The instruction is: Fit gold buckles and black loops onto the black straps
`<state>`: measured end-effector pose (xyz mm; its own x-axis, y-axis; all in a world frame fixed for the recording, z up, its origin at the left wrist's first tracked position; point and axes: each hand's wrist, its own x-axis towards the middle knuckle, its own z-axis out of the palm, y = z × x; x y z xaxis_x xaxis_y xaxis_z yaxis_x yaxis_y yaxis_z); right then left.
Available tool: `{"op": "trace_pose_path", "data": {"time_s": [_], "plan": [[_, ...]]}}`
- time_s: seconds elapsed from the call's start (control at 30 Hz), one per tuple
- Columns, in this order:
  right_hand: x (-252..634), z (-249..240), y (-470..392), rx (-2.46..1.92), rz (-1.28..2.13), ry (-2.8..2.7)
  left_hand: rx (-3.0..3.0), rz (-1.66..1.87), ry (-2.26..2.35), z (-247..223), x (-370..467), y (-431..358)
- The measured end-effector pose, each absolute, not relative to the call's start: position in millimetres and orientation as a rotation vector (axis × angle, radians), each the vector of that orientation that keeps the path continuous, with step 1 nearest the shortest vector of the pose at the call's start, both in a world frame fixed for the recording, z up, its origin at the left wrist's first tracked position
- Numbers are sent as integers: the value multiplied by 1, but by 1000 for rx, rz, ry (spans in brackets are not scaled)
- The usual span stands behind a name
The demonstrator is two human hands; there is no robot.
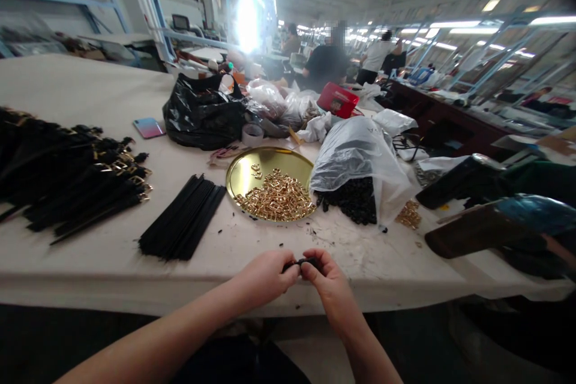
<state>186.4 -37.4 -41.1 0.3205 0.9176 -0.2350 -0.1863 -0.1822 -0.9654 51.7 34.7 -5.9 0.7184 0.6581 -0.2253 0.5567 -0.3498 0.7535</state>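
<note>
Close together at the table's front edge, my left hand [269, 276] and my right hand [332, 282] both pinch a small black strap [310, 262]. A hint of gold shows by my left fingers, and most of the strap is hidden by my hands. Beyond them lies a round gold tray [238, 169] bearing a heap of small gold buckles [281, 197]. Left of the tray is a bundle of flat black straps [182, 219]. To its right, small black pieces [353, 198] spill from a clear plastic bag [355, 150].
Far left, a large pile of black straps with gold buckles [90, 174] covers the table [81, 81]. A phone [149, 128], a black plastic bag [204, 114], a tape roll [252, 134] and a red packet [338, 100] lie behind. Dark rolls [481, 225] are at right; people stand farther off.
</note>
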Motion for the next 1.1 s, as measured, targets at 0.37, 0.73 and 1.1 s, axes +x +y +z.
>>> {"op": "trace_pose_path", "data": {"time_s": [0.37, 0.73, 1.1], "plan": [[188, -45, -15, -1594, 793, -1128, 1420, 418, 856, -30, 50, 69], [162, -61, 15, -1718, 457, -1956, 1088, 464, 897, -27, 26, 79], [220, -24, 10, -1747, 683, -1151, 1111, 317, 840, -27, 40, 56]]}}
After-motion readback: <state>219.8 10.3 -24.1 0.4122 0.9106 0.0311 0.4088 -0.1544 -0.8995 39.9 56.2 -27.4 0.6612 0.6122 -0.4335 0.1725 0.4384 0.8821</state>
